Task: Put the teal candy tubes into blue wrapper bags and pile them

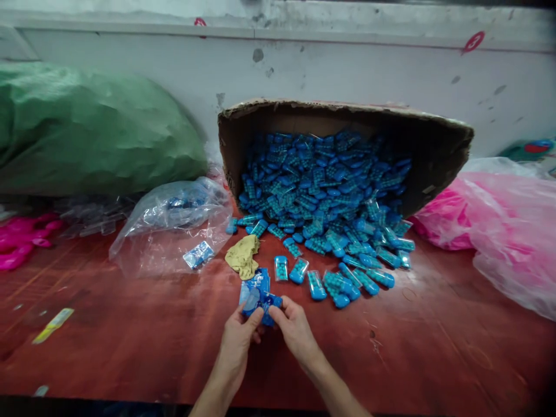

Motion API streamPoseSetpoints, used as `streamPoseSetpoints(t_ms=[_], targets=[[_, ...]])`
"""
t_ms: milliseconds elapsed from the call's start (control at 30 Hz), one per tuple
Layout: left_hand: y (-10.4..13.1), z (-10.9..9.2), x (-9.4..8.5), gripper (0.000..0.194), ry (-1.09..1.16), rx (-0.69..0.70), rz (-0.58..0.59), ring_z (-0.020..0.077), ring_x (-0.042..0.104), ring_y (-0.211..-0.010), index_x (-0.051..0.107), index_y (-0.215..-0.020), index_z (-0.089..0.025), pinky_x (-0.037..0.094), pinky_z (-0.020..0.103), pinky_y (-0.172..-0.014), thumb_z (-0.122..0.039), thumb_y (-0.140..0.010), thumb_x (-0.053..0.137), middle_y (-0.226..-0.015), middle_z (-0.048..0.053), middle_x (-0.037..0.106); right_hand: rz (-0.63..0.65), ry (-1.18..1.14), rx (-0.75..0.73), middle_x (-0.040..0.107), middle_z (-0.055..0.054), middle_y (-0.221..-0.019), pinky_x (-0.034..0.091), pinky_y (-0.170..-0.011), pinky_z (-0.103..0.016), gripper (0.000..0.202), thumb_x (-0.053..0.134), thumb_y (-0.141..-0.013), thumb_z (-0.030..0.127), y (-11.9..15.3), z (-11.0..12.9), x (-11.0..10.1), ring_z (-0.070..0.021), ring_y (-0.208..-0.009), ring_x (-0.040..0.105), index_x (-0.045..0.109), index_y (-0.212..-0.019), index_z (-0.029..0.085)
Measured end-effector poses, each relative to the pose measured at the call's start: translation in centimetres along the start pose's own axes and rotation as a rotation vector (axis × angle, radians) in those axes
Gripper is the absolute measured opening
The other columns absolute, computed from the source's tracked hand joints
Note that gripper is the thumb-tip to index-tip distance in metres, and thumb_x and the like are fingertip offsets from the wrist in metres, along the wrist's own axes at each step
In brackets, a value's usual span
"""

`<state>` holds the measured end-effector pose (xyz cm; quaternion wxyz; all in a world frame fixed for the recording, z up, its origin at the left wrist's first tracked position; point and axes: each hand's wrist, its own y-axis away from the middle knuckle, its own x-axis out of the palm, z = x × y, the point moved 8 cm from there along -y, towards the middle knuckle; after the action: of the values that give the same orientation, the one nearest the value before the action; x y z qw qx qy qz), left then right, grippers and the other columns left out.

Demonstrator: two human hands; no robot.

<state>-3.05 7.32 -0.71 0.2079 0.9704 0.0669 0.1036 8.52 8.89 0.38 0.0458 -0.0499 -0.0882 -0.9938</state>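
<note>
Near the front of the red table, my left hand and my right hand are close together, thumbs on top. Between them they pinch blue printed paper pieces, which look like small cards or labels. More blue paper shows just beyond my fingertips; whether it is held or lies on the table I cannot tell. A crumpled yellow-green lump, cloth or putty, lies past it. To the right are scattered small clear containers with blue caps and blue-green beads inside.
A cardboard box on its side spills many such containers. To its left are a clear plastic bag, a blue-white packet and a large green sack. Pink bags lie right; a yellow strip and pink object lie left.
</note>
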Motion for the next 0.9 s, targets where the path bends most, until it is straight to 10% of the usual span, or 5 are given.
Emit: streamPoseSetpoints(t_ms=[200,467,767,900], targets=[[0.0,0.9,-0.9,0.028,0.178,-0.058,-0.135,0.0054,0.039,-0.035,0.051,-0.064,-0.015,0.026,0.017,-0.034,-0.036,-0.058,0.069,-0.040,-0.007,0.046,0.070,0.161,-0.102,0.053,0.003,-0.070,0.040,-0.056,-0.021,0.016,0.048,-0.079,0.030,-0.7,1.9,0.7,-0.0109,-0.060,0.049,0.052,-0.089,0.018],[1.0,1.9,-2.5,0.040,0.233,-0.128,-0.201,0.0037,0.035,-0.033,0.047,-0.063,-0.016,0.021,0.016,-0.030,-0.041,-0.048,0.074,-0.042,-0.008,0.046,0.009,1.189,-0.238,0.065,-0.010,-0.092,0.041,-0.068,-0.030,0.031,0.051,-0.077,0.043,-11.0,5.9,4.7,-0.0245,-0.086,0.060,0.056,-0.093,0.016],[0.1,1.4,-3.1,0.034,0.405,-0.157,-0.221,0.0049,0.042,-0.037,0.048,-0.062,-0.016,0.027,0.016,-0.032,-0.030,-0.049,0.076,-0.045,-0.007,0.049,0.118,1.191,-0.250,0.064,-0.009,-0.094,0.040,-0.072,-0.029,0.018,0.046,-0.082,0.026,-10.9,5.7,4.8,-0.0207,-0.091,0.057,0.056,-0.095,0.018],[-0.3,1.0,-2.7,0.032,0.464,-0.123,-0.232,0.0050,0.043,-0.038,0.052,-0.063,-0.015,0.030,0.016,-0.034,-0.028,-0.048,0.077,-0.047,-0.006,0.051,0.228,0.633,-0.135,0.062,-0.001,-0.079,0.041,-0.060,-0.023,0.026,0.052,-0.077,0.035,-6.9,4.6,3.0,-0.0142,-0.071,0.057,0.056,-0.096,0.017]])
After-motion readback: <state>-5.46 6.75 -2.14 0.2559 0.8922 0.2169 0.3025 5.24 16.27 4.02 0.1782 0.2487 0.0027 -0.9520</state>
